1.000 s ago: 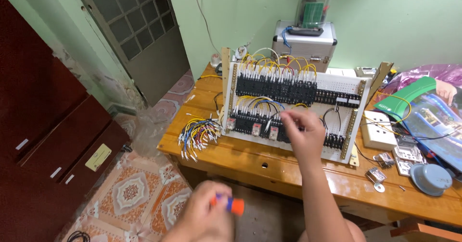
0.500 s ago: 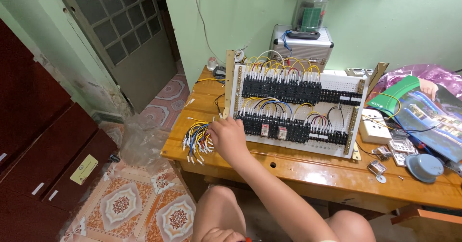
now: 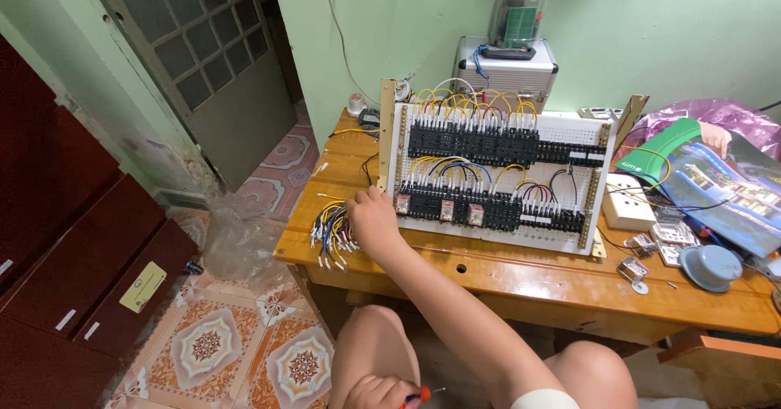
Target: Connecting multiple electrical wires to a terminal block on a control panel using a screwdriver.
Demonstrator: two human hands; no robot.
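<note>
Nearest, my left hand (image 3: pixel 376 392) is closed around one small orange-handled screwdriver (image 3: pixel 419 394), partly cut off by the frame edge. My right hand (image 3: pixel 373 218) reaches one bundle of multicoloured loose wires (image 3: pixel 329 231) at the wooden table's (image 3: pixel 521 279) left end; its grip is hidden. Beyond stands one white perforated wiring panel (image 3: pixel 496 177).

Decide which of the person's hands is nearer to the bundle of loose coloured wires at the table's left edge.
Right. The right hand reaches across and touches the wire bundle; the left hand is down by the lap, holding a small screwdriver, well below the table.
</note>
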